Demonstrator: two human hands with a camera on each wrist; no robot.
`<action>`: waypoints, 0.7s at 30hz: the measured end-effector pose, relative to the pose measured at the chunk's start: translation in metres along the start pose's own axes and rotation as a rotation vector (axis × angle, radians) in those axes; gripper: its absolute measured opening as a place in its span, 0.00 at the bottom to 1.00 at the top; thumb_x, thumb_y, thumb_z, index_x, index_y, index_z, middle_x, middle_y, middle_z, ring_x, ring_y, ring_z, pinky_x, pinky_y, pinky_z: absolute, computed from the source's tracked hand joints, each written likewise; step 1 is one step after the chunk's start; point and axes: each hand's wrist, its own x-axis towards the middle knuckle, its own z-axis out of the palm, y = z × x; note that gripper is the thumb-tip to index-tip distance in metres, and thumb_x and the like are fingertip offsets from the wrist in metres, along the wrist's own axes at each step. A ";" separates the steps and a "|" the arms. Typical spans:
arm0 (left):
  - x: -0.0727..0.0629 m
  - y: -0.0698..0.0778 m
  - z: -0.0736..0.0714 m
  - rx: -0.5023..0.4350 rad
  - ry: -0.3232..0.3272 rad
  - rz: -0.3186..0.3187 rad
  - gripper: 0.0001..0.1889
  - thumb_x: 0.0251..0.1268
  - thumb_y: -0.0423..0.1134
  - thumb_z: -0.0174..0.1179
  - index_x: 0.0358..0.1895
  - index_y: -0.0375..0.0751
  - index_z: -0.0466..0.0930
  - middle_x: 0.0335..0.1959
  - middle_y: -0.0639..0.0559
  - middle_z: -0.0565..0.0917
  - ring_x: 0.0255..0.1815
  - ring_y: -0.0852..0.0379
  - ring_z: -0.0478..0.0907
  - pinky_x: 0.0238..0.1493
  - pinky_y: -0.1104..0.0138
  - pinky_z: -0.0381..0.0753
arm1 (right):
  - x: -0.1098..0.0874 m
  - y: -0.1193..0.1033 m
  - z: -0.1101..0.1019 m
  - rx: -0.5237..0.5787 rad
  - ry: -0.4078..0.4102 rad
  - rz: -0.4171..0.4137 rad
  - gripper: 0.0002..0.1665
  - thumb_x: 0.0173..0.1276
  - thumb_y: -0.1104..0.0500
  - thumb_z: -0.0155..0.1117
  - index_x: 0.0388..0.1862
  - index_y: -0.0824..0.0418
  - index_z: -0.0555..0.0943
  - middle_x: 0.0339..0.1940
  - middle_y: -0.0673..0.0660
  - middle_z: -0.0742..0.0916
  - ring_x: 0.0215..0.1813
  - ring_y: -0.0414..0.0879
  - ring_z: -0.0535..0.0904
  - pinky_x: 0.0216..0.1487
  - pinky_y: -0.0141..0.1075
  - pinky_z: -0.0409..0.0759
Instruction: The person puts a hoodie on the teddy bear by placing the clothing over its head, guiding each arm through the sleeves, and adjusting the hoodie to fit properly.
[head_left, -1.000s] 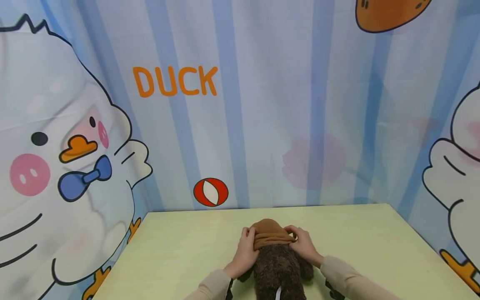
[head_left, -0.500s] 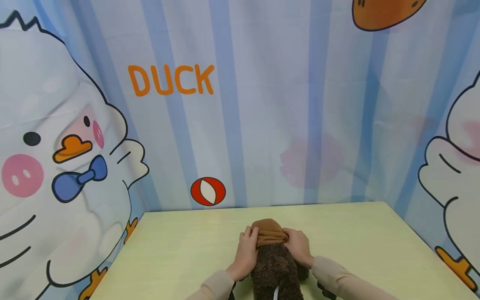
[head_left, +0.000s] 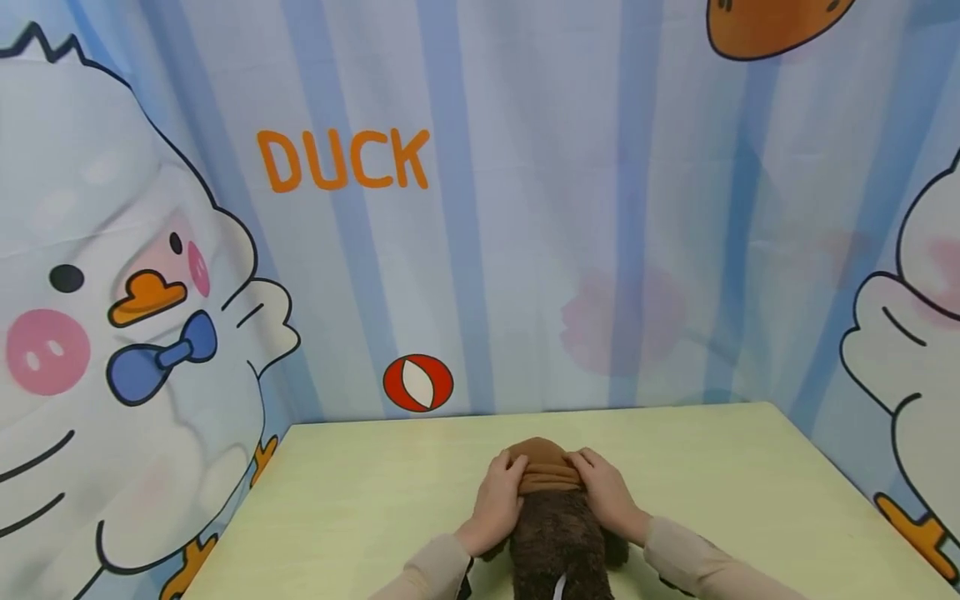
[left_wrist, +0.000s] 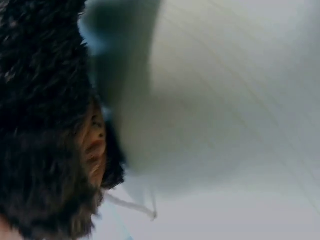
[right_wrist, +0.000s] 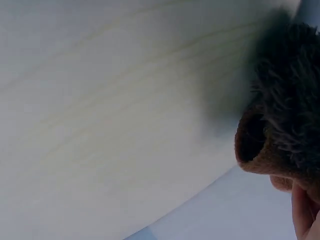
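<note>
A dark brown furry plush toy (head_left: 558, 542) lies on the table with its lower end toward me and a white tag near the bottom. Its top end wears a tan-brown knit hat (head_left: 547, 471), folded in creases at the brim. My left hand (head_left: 495, 500) grips the hat's left side, and my right hand (head_left: 609, 493) grips its right side, fingers curled over the cloth. In the right wrist view, fingers (right_wrist: 302, 212) touch brown cloth beside a rolled opening. The left wrist view mostly shows dark fur (left_wrist: 40, 75); the toy's front is hidden.
The pale yellow table (head_left: 360, 483) ends at a striped blue curtain (head_left: 517, 250) printed with ducks, which also encloses both sides. A printed red and white ball (head_left: 417, 383) is on the curtain just above the table's back edge.
Both hands stay at the hat. The right hand has come in closer around the brim, and the left fingers have shifted further over the hat. The toy has barely moved.
</note>
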 end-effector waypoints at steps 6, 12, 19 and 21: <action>0.001 -0.019 -0.028 -0.468 -0.408 0.012 0.27 0.58 0.37 0.54 0.63 0.42 0.63 0.60 0.44 0.64 0.60 0.46 0.64 0.55 0.54 0.68 | 0.002 0.006 -0.014 0.231 -0.136 0.059 0.23 0.48 0.75 0.62 0.45 0.62 0.77 0.39 0.54 0.77 0.38 0.46 0.78 0.34 0.31 0.77; 0.001 -0.026 -0.043 -0.579 -0.657 -0.050 0.51 0.46 0.51 0.66 0.71 0.49 0.42 0.69 0.45 0.49 0.69 0.41 0.47 0.60 0.45 0.58 | 0.012 0.016 -0.047 0.613 -0.569 0.045 0.31 0.63 0.58 0.56 0.63 0.66 0.63 0.56 0.66 0.71 0.54 0.60 0.70 0.41 0.40 0.77; -0.001 -0.006 -0.032 -0.331 -0.505 -0.046 0.52 0.29 0.54 0.73 0.63 0.39 0.57 0.56 0.45 0.66 0.57 0.49 0.66 0.53 0.58 0.70 | 0.010 0.010 -0.054 0.541 -0.737 -0.045 0.57 0.46 0.40 0.68 0.69 0.62 0.53 0.59 0.58 0.67 0.56 0.51 0.69 0.49 0.47 0.71; -0.004 -0.005 -0.026 -0.307 -0.480 -0.053 0.46 0.30 0.51 0.74 0.58 0.39 0.62 0.52 0.46 0.71 0.52 0.51 0.71 0.49 0.62 0.73 | 0.004 0.005 -0.049 0.504 -0.684 -0.024 0.53 0.45 0.40 0.69 0.66 0.60 0.58 0.57 0.55 0.70 0.55 0.49 0.70 0.50 0.46 0.71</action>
